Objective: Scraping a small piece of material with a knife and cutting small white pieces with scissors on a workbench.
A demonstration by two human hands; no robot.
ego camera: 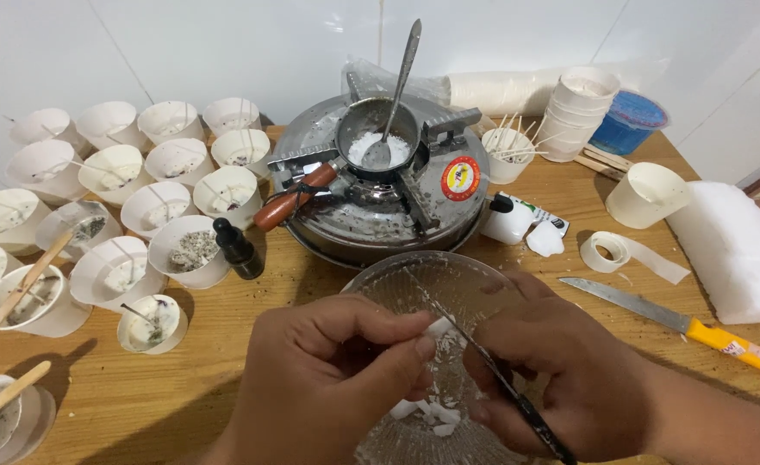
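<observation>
My left hand (pixel 328 379) pinches a small white wax piece (pixel 439 326) between thumb and fingers over a clear glass bowl (pixel 423 275). My right hand (pixel 561 370) grips a thin dark-handled knife (pixel 483 357), its blade lying across the wax piece. Several white wax chips (pixel 427 412) lie in the bowl under my hands. Behind the bowl a small dark pot (pixel 378 138) with a wooden handle sits on a round metal stove (pixel 380 185); white wax and a metal spoon (pixel 397 95) are in the pot.
Many white paper cups (pixel 173 207) with wicks fill the table's left side, with a dark dropper bottle (pixel 238 250) beside them. On the right lie a yellow-handled knife (pixel 699 331), a tape roll (pixel 608 251), a white wax block (pixel 733 250), stacked cups (pixel 578 112) and a blue tub (pixel 630 120).
</observation>
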